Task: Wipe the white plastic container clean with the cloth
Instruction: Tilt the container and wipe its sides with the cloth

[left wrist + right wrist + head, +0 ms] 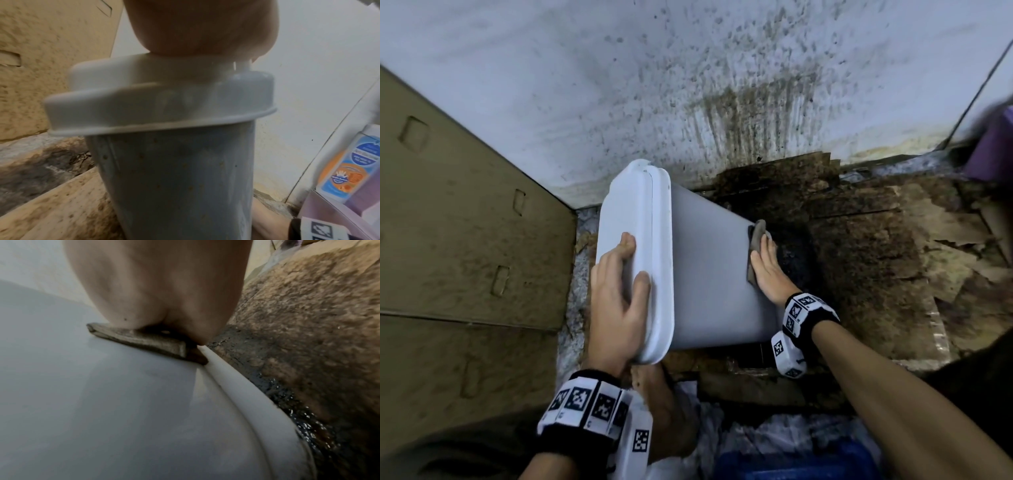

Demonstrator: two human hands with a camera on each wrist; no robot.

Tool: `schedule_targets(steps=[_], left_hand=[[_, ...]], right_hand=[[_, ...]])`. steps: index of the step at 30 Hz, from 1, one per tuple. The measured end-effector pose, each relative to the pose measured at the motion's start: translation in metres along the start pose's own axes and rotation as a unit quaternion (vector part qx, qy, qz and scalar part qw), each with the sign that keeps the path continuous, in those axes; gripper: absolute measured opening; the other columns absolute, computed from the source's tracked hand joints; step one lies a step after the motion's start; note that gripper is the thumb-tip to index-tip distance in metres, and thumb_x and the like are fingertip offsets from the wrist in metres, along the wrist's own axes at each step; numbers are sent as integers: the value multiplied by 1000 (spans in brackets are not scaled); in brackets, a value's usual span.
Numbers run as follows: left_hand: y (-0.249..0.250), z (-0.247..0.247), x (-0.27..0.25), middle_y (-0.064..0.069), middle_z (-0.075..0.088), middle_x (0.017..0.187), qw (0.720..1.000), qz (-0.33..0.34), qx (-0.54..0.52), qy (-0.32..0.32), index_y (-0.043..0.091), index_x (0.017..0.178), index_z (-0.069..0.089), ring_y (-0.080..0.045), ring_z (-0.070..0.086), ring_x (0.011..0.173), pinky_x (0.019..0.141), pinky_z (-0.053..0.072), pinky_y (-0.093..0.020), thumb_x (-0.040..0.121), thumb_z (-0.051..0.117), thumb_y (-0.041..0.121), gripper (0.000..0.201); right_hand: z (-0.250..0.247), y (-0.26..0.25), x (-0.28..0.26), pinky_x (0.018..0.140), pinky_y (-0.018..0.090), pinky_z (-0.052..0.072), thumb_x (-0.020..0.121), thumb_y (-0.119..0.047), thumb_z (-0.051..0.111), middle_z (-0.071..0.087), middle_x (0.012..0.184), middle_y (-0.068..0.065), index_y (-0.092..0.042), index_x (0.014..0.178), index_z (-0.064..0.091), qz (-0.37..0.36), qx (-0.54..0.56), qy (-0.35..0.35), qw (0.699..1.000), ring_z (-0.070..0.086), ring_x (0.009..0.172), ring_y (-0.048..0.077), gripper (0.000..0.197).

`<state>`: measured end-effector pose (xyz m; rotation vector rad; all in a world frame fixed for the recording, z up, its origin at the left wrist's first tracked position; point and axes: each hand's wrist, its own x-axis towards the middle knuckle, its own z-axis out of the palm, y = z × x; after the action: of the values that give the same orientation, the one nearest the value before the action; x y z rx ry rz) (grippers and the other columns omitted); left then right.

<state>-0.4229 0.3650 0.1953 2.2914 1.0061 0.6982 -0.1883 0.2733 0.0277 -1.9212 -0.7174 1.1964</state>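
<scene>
A tall white plastic container (709, 274) with a white lid (633, 212) stands tilted on the floor; small brown specks dot its side (174, 178). My left hand (619, 291) grips the lid's near corner, thumb on top and fingers curled over the edge. My right hand (765, 267) lies flat against the container's right side near its base. It presses a folded, dirty brown cloth (756, 233) onto the plastic. In the right wrist view the cloth (148, 340) sits under my palm (154, 280), beside the container's bottom rim (236, 386).
A brown cardboard box (448, 222) stands at the left. Behind is a white wall (688, 85) spattered with brown stains. Wet, dirty cardboard (876, 240) covers the floor at the right. A purple item (993, 150) is far right, a blue object (791, 462) and a bare foot (661, 411) near me.
</scene>
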Motion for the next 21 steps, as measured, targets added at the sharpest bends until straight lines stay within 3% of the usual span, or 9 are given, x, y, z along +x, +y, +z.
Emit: schedule_targets(steps=[3,7,10,14,18,21], left_hand=[[-4,-2,0,17,45,146,1000,-2,4,-5,16,141,49,-9,40,133,110,26,-11,99,45,31,45],[-7,-3,0,17,44,147,1000,-8,-1,-7,17,142,48,-8,39,134,113,27,-17,97,41,38,50],[-6,-2,0,16,44,149,1000,-10,-2,-8,17,142,48,-9,38,136,112,27,-17,97,41,37,49],[-6,0,1,16,45,148,1000,-6,3,-6,17,141,49,-5,38,135,111,27,-16,98,41,36,48],[-6,-1,1,14,45,149,1000,-13,-1,-9,18,143,48,-8,39,137,113,29,-22,98,40,38,50],[-5,-1,1,9,46,151,1000,-8,-3,-9,17,143,48,-8,39,138,114,28,-22,99,40,37,50]], right_hand=[[3,-8,-5,123,32,-10,111,-28,18,-18,166,6,-10,157,-10,-20,-23,11,999,-19,153,20,58],[14,-36,-12,122,36,-14,110,-33,19,-24,165,4,-15,157,-15,-47,-10,5,999,-26,151,17,61],[24,-65,-19,124,38,-13,110,-32,19,-24,165,8,-14,157,-14,-113,-22,4,993,-26,151,19,60],[38,-100,-34,124,33,-10,109,-39,19,-22,166,3,-20,159,-12,-191,-46,12,980,-22,152,15,61],[37,-105,-34,124,31,-9,108,-43,17,-21,166,2,-17,158,-14,-206,-115,18,972,-20,152,12,64],[32,-99,-27,123,28,-10,109,-40,19,-23,165,1,-15,158,-14,-214,-103,4,971,-21,152,10,65]])
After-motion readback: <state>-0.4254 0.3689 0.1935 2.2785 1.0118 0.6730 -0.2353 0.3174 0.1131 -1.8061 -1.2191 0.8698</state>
